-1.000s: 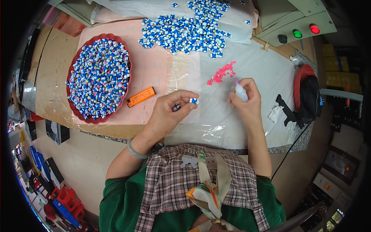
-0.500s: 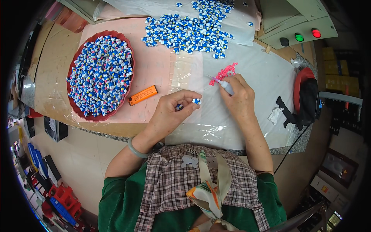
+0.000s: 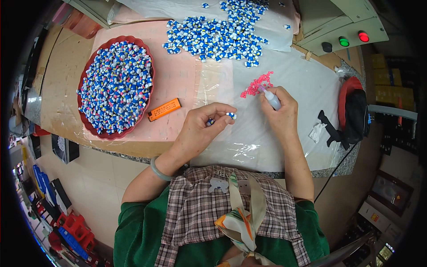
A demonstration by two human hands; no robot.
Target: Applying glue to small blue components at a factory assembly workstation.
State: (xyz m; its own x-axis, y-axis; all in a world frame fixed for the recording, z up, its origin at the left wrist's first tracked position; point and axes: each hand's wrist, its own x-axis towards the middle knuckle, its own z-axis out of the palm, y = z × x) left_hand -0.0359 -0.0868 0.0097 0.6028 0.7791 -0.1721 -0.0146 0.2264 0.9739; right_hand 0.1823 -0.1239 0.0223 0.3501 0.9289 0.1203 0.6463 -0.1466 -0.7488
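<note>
Between the thumb and fingertips of my left hand [image 3: 201,125] is a small blue-and-white figurine [image 3: 231,115]. A second blue-and-white piece [image 3: 210,121] shows in the curl of the same hand. My right hand [image 3: 283,109] is closed around a small white needle-tip glue bottle [image 3: 272,100], its tip pointing at a scatter of tiny pink pieces [image 3: 256,85] on the white sheet. Whether the tip touches any of them I cannot tell. Beyond both hands spreads a heap of blue-and-white figurines [image 3: 213,39].
At the left stands a red scalloped tray [image 3: 152,84] heaped with similar figurines, some showing pink bits. Beside it lies an orange box-shaped item [image 3: 164,109]. A pale machine housing [image 3: 344,26] with lit buttons rises at the far right; a black-and-red bundle [image 3: 353,111] sits at the right edge.
My right hand has shifted slightly right, with the glue bottle turned so its tip points more up-left over the pink pieces. My left hand has moved slightly right with the figurine.
</note>
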